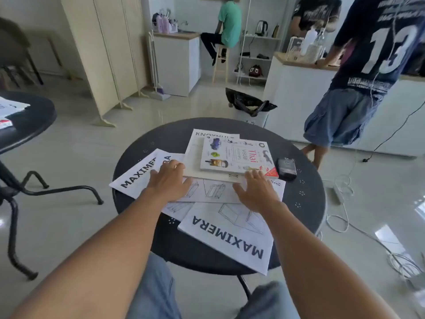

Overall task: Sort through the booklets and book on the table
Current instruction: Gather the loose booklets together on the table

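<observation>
A Thai visual dictionary book (238,156) lies on top of a white KNOXHULT booklet (197,153) at the far side of the round dark table (303,199). Several white MAXIMERA booklets lie spread below it: one at the left (133,178), one in the middle with drawings (213,192), one at the near edge (227,238). My left hand (169,180) rests flat on the booklets to the left of the stack, fingers apart. My right hand (255,189) lies flat at the stack's near right corner, fingertips touching the book's edge.
A small dark device (286,168) sits on the table right of the book. Another dark table (30,125) with papers stands at the left. A person in a dark shirt (372,65) stands at a counter to the right. Cables (345,217) run across the floor.
</observation>
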{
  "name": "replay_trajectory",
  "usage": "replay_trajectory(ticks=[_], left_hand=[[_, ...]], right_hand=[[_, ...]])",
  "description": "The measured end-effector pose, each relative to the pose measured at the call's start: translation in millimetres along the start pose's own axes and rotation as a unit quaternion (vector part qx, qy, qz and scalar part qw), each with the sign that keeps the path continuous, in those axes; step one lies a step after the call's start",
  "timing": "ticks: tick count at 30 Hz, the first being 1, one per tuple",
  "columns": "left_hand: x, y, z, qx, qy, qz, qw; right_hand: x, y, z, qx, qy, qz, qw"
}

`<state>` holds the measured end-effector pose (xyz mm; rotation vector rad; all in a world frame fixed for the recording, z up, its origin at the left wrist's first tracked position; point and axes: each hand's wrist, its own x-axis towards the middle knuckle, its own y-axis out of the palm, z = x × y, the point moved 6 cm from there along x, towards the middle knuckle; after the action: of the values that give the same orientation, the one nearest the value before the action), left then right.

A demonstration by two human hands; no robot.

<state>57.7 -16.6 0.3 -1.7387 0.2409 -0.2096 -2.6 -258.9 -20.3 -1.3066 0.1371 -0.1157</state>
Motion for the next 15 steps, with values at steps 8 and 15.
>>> replay_trajectory(ticks=[8, 15], left_hand=[[-40.0, 25.4, 28.3, -0.005, -0.058, -0.103, 0.993], [-43.4, 25.2, 31.0, -0.048, -0.059, -0.156, 0.985]], right_hand=[[-46.0, 20.5, -9.7, 0.033, 0.064, -0.050, 0.996], [-47.5, 23.7, -10.5, 0.023, 0.107, -0.076, 0.991]])
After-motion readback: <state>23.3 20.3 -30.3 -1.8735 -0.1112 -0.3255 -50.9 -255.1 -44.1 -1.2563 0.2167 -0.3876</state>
